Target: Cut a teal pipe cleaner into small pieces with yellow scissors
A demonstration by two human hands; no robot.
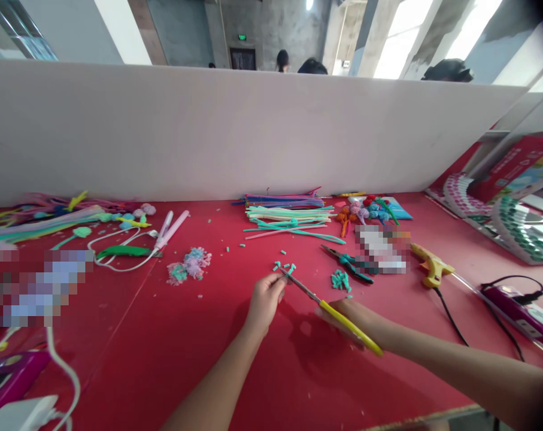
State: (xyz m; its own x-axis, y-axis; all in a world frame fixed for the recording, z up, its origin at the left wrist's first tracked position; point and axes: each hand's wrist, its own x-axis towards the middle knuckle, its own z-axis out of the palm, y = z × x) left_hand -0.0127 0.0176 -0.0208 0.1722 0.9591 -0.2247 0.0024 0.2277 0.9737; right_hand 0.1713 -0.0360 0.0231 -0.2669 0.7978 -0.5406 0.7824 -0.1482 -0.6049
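My left hand (266, 300) is closed, pinching a short piece of mint-green pipe cleaner (291, 269) above the red table. Yellow-handled scissors (349, 323) are gripped in my right hand (343, 312), their blades pointing up and left to the piece at my left fingertips. Whether the blades touch it, I cannot tell. A few cut green bits lie just beyond my left hand. To the right, a small pile of cut green pieces (340, 279) rests near dark-handled pliers (352, 263). Behind are bundled pipe cleaners (289, 214) in green, cream and purple.
Fluffy clippings (190, 266) lie left of my hands. Farther left are a pink hot tool (172, 230) with a white cord and more pipe cleaners (51, 221). A yellow glue gun (433, 266) and a purple power strip (522, 311) sit right. A white partition (235, 131) stands behind.
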